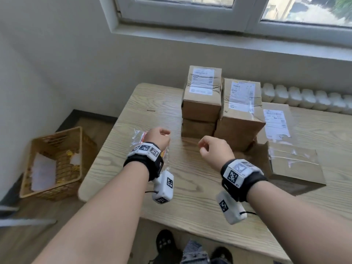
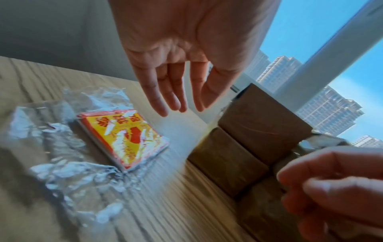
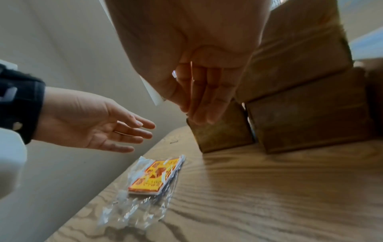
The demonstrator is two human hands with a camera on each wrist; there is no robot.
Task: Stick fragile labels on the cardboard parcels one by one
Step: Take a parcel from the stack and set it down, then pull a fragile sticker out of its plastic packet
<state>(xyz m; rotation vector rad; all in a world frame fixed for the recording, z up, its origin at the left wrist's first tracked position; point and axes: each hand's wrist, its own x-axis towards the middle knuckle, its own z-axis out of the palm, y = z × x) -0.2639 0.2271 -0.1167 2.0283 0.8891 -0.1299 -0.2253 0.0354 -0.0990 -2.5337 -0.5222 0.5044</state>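
Several brown cardboard parcels stand on the wooden table (image 1: pixel 190 191): a two-high stack (image 1: pixel 201 103), a taller one (image 1: pixel 240 119) beside it, and a flat one (image 1: pixel 294 164) at the right. A pack of red-and-yellow fragile labels (image 2: pixel 123 139) lies in a crumpled clear bag (image 2: pixel 62 163) near the table's left edge. My left hand (image 2: pixel 176 104) hovers just above the pack with straight fingers, holding nothing. My right hand (image 1: pixel 207 146) hangs in front of the parcel stack with loosely curled fingers and is empty.
A woven basket (image 1: pixel 55 162) with scraps of paper stands on the floor left of the table. Behind the table are a white radiator (image 1: pixel 304 98) and a window sill. The parcels (image 3: pixel 300 114) have shipping labels on top.
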